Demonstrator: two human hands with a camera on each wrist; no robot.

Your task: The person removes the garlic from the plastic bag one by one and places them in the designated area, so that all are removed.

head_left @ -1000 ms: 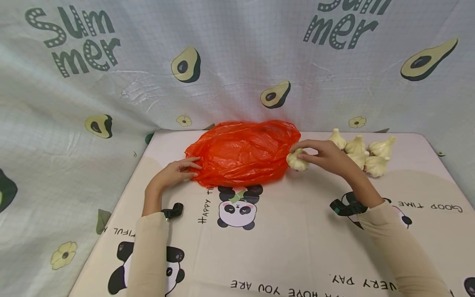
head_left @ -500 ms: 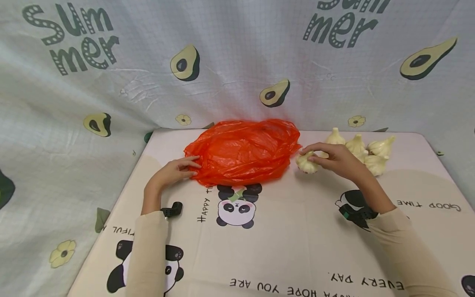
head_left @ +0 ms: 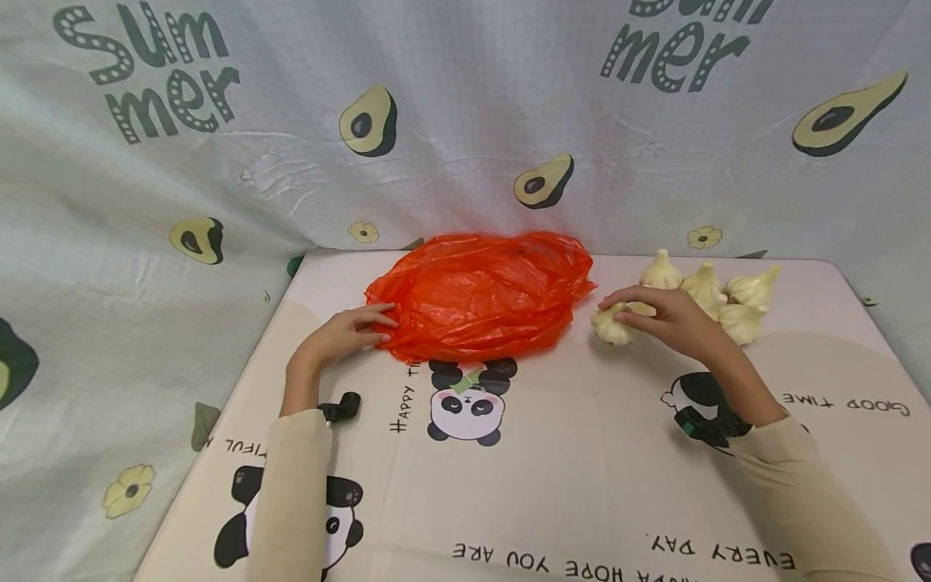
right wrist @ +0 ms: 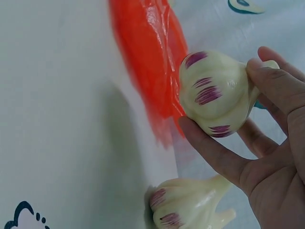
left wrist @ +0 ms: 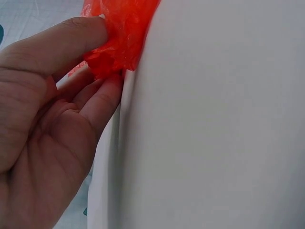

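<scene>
A crumpled red plastic bag (head_left: 473, 299) lies spread at the back middle of the table. My left hand (head_left: 345, 335) is at its left end. In the left wrist view, thumb and fingers pinch the edge of the bag (left wrist: 128, 33). My right hand (head_left: 665, 319) holds a garlic bulb (head_left: 612, 325) just right of the bag. The right wrist view shows this pale bulb (right wrist: 214, 95) with purple streaks, its stem end between thumb and fingers. Below the held bulb in that view is another garlic bulb (right wrist: 183, 205).
Several more garlic bulbs (head_left: 742, 323) sit grouped on the back right of the table, partly behind the right hand. A printed cloth (head_left: 538, 469) with pandas and lettering covers the table. Behind it hangs a pale curtain (head_left: 451, 121) printed with avocados.
My right hand has moved rightward with the garlic bulb, from the bag's right edge to a short gap beside it. The left hand has stayed on the bag.
</scene>
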